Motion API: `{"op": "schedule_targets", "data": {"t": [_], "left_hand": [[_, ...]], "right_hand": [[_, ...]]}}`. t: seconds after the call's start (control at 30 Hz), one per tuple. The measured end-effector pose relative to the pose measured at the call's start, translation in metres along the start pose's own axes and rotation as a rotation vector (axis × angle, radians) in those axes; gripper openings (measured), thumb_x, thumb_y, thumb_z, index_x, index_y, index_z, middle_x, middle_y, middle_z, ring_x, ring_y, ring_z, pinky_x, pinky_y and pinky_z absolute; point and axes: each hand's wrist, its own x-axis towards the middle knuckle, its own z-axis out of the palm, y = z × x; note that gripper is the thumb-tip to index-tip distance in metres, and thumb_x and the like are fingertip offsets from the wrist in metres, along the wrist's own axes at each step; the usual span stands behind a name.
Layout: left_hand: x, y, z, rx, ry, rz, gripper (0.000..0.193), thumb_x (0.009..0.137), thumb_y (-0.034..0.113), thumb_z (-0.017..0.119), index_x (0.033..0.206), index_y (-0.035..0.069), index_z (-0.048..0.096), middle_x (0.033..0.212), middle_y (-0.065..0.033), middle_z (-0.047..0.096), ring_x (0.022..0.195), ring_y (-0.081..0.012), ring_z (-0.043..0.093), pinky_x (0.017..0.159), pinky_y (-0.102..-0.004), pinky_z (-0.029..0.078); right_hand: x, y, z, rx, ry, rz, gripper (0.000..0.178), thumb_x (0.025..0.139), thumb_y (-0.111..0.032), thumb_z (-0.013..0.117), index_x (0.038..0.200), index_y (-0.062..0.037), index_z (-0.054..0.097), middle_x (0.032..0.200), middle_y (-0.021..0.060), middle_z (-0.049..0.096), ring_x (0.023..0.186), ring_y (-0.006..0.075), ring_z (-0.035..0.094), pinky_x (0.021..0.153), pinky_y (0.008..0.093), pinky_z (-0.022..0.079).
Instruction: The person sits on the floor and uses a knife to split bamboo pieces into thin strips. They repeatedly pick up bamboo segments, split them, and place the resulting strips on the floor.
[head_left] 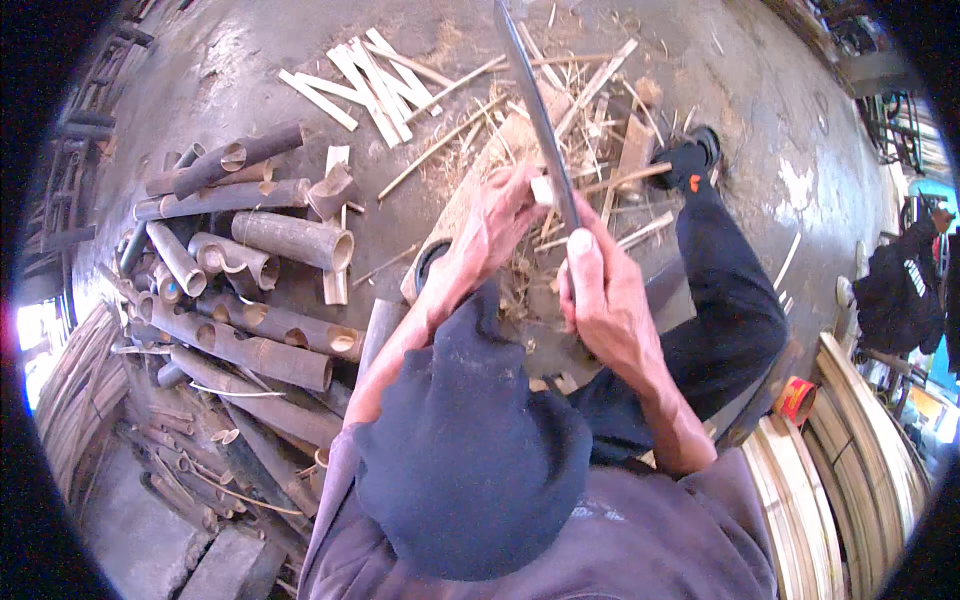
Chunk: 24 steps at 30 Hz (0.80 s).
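Observation:
My right hand [605, 290] is closed round the handle of a long machete, its thumb lying along the back. The dark machete blade [541, 110] points away from me, tilted slightly left. Pressed close to the blade near the handle is a short pale bamboo piece [542, 190], gripped in the closed fingers of my left hand [497, 215]. Under my hands lies a bamboo pole or log [505, 145] with shavings around it. Whether the blade is cutting into the piece cannot be told.
Cut bamboo tubes [290, 238] are piled at the left. Pale split strips [370, 85] lie on the concrete floor [230, 85] ahead. Long slats [800, 500] stand at the lower right beside a red tin [794, 400]. My shoe [705, 150] rests beyond the scraps.

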Motion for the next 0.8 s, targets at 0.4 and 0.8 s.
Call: {"op": "schedule_targets", "data": {"t": [0.4,0.8], "left_hand": [[-0.016,0.000,0.001,-0.045,0.119,-0.063,0.027,0.087,0.006,0.064,0.113,0.004,0.055,0.100,-0.0163,0.062,0.095,-0.0356,0.060,0.080,-0.0412,0.050],[-0.031,0.006,-0.021,-0.010,0.052,-0.200,0.061,0.083,0.016,0.067,0.137,0.005,0.041,0.119,-0.0229,0.058,0.111,-0.0399,0.055,0.095,-0.0437,0.045]], "right_hand": [[0.001,-0.015,0.002,0.035,-0.073,-0.049,0.044,0.100,-0.023,0.038,0.144,-0.0156,0.040,0.070,0.0056,0.051,0.063,0.0132,0.047,0.063,0.0311,0.044],[0.004,-0.018,0.000,-0.129,-0.093,-0.098,0.044,0.100,-0.024,0.038,0.144,-0.0174,0.038,0.066,0.0089,0.050,0.061,0.0152,0.050,0.063,0.0330,0.045]]}}
